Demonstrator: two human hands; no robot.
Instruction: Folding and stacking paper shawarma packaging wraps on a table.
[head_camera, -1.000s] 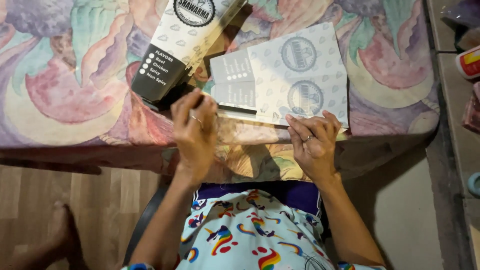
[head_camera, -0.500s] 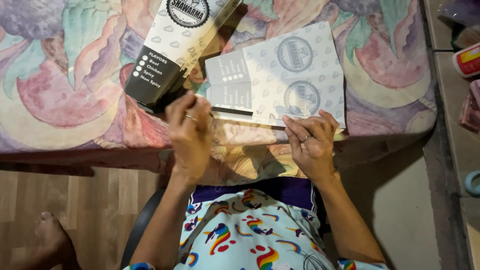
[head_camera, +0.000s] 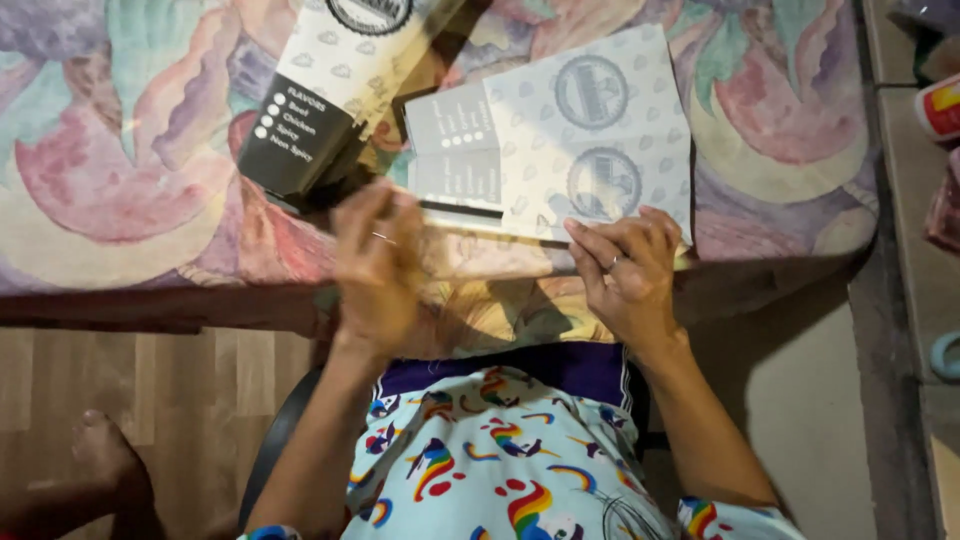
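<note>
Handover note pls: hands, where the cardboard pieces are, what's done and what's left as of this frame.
Left hand: blurred, at the near edge of the flat printed box blank, beside the black end of the assembled carton; grip unclear.
Right hand: open, fingers pressing the blank's near edge at the table edge.
The carton lies tilted on the floral tablecloth, left of the blank.
Done: one carton looks formed.
Left: the blank is flat, not yet folded.

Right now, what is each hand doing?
Left hand: open, blurred, holding nothing, near the black-ended box.
Right hand: open, fingers flat on the flattened carton.
</note>
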